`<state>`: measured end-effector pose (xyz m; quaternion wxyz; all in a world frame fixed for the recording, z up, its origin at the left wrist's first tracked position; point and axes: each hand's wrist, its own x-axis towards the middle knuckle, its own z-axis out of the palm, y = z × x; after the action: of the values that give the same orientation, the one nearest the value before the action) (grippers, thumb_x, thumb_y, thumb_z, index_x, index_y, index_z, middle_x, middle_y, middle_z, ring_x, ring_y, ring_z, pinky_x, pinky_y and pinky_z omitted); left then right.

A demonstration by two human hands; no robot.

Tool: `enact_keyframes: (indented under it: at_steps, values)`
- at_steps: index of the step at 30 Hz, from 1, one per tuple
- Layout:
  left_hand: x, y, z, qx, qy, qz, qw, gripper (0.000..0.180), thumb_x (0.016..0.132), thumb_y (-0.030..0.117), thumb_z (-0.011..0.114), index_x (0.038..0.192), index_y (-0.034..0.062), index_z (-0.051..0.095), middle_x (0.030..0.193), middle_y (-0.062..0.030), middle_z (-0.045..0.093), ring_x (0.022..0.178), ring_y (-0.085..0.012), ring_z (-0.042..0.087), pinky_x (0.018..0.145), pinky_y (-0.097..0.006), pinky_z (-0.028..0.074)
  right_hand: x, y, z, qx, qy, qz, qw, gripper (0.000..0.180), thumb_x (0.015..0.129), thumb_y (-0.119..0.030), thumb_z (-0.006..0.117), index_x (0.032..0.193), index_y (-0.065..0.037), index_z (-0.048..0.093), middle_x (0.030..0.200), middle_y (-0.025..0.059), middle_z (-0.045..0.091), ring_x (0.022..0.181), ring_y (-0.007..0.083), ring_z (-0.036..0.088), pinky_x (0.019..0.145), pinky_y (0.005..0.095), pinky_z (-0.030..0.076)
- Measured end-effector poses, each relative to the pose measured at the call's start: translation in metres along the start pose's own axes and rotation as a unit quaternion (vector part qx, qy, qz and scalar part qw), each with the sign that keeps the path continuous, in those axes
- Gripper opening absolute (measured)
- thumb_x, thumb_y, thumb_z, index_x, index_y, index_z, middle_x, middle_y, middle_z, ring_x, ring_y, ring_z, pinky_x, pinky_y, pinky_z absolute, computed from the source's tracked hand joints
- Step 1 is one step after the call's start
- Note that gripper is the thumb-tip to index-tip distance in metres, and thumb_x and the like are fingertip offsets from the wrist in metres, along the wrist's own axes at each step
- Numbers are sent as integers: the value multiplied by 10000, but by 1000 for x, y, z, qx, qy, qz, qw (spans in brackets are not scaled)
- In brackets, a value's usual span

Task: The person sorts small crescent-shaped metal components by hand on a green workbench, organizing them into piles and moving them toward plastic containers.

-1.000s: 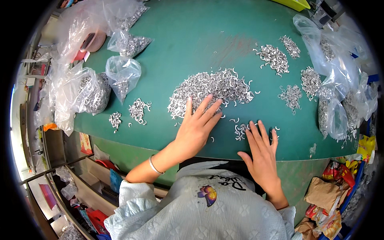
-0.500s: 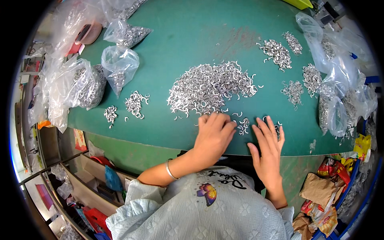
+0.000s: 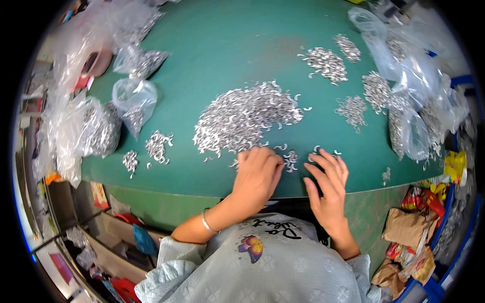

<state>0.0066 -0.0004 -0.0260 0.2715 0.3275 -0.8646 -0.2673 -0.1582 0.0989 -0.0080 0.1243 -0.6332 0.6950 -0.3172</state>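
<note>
A large heap of small silvery crescent-shaped metal pieces (image 3: pixel 247 116) lies on the green tabletop (image 3: pixel 202 65). At its near edge is my left hand (image 3: pixel 255 174), fingers curled down and drawn together. Its fingertips are hidden, so whatever they pinch does not show. A small cluster of crescent pieces (image 3: pixel 290 160) sits just right of it, between both hands. My right hand (image 3: pixel 327 189) rests to the right of that cluster with its fingers apart, over a few loose pieces by its fingertips. Nothing is held in it.
Smaller piles of metal pieces lie at the left (image 3: pixel 158 146) and right (image 3: pixel 326 64). Filled clear plastic bags stand along the left (image 3: pixel 103 129) and right (image 3: pixel 417 134) sides. The table's near edge curves just before me. Below right are a brown paper bag (image 3: pixel 404 225) and colourful wrappers.
The whole view has shifted, so the table's contents appear further left. Both hands keep nearly the same places by the heap and the small cluster; the right fingers are slightly more bent.
</note>
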Motion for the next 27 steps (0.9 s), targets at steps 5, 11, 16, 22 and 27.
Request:
enact_keyframes:
  at_steps: [5,11,16,22,27]
  values:
    - [8,21,-10,-152,-30,-15,988,207,775,-44,698,940,26,595,932,-99,580,857,-285,545,742,-361,390,8,-5,0,134,62,-24,989,250,747,-20,737,990,-11,678,985,107,661,999,305,617,909,424,430]
    - [13,38,-3,-259,-65,-48,962,233,793,-81,676,1001,-11,599,946,-140,605,851,-285,579,744,-360,477,3,-1,-11,201,113,9,973,170,733,25,737,886,-11,672,854,115,661,851,278,637,856,360,442]
    - [20,42,-2,-143,-35,-38,988,310,811,-71,661,1107,7,611,1011,-122,617,899,-265,586,785,-330,461,-20,45,-41,119,305,100,940,102,798,49,692,883,-4,674,860,94,673,831,187,623,781,312,477]
    - [13,28,3,-9,-59,10,998,349,785,-41,689,1119,19,609,1107,-131,586,1027,-310,544,904,-389,408,-52,176,-122,-108,478,216,844,93,875,-69,692,912,15,687,829,42,649,776,115,570,746,250,460]
    - [14,28,9,13,-62,7,998,337,789,-17,694,1113,19,611,1137,-130,576,1058,-313,535,912,-397,390,-61,247,-144,-182,403,268,856,104,853,-108,713,916,-26,723,864,60,682,782,177,590,741,307,472]
